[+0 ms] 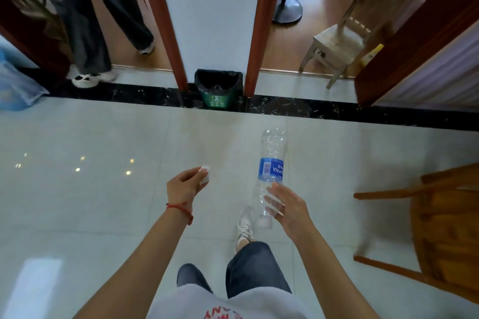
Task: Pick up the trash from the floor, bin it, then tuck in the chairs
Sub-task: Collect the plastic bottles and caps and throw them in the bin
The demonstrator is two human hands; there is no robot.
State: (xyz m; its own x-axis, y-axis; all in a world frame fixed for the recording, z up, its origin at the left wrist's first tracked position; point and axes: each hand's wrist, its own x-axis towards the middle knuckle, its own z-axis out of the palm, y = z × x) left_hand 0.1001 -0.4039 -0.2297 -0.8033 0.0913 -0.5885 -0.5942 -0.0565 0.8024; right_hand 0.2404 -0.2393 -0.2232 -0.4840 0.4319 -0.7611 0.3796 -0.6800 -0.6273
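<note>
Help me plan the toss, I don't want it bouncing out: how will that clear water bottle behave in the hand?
The bottle looks empty, so probably very light. Its clear walls look dented, so it likely flexes and crackles under the right hand. Round-bodied, it may roll if it misses the green bin.

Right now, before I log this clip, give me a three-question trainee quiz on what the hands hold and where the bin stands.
1. True or false: the right hand holds a bottle.
2. What does the left hand pinch?
3. The bin stands: A) beside the wooden chair, B) against the white wall between two doorways, C) behind the person.

Key: 1 true; 2 a small white scrap, too small to identify; 3 B.
</note>
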